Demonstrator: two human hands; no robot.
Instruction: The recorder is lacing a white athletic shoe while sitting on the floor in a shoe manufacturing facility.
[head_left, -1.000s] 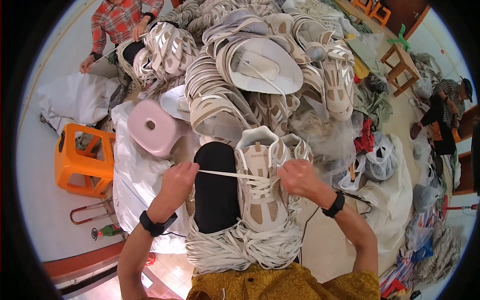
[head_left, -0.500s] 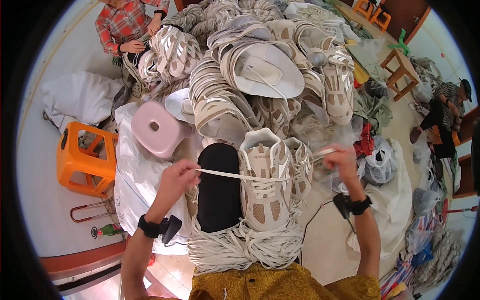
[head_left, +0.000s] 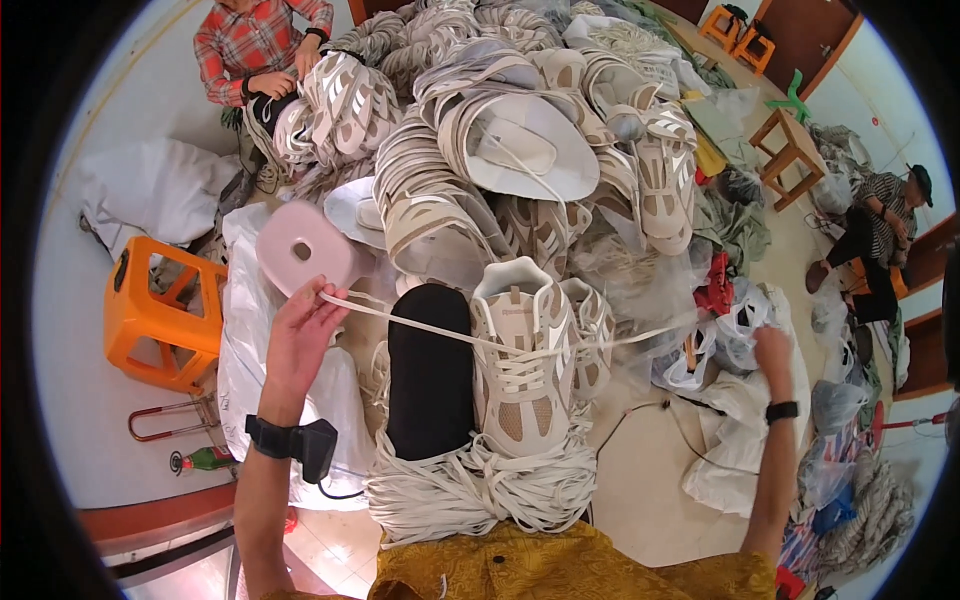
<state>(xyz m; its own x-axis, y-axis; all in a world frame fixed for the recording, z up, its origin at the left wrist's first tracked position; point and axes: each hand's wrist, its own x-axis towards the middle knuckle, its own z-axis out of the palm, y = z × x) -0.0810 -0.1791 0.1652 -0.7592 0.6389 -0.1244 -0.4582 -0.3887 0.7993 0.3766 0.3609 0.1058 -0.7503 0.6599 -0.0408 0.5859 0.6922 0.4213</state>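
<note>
Shoe [head_left: 522, 365]: tan and white, with its toe at 6 o'clock and its open top at 12. It is in the middle of my clock. Some lace is already crossed on its front.
Pale lace [head_left: 500, 348]: a long string going from the left hand [head_left: 308, 320] at 9 o'clock, past the black pad and over the shoe, then out toward 3 o'clock.
Left-hand grip: thumb and fingers pinch the pale lace. The hand is up in the air, near the pink stool [head_left: 300, 252].
Right hand [head_left: 773, 352]: out at 3 o'clock, by the white plastic bags [head_left: 740, 325]. Its fingers look curled, but it is blurry, so I cannot tell if it pinches the lace.
Black pad [head_left: 430, 375]: long and round at the top, just beside the shoe at 9 o'clock.
Second shoe [head_left: 592, 340]: right next to the first at 3 o'clock, partly hidden.
Lace bunch [head_left: 480, 490]: a big heap of pale strings at 6 o'clock.
Shoe pile [head_left: 420, 200]: lots of tan and white shoe tops at 12 o'clock.
Stools: the pink one is at 10 o'clock, an orange stool [head_left: 165, 345] is farther off at 9, and a wooden stool [head_left: 787, 150] is at 2.
People: someone in a red checked shirt [head_left: 230, 55] at 11 o'clock, someone in a striped top [head_left: 885, 190] at 2.
</note>
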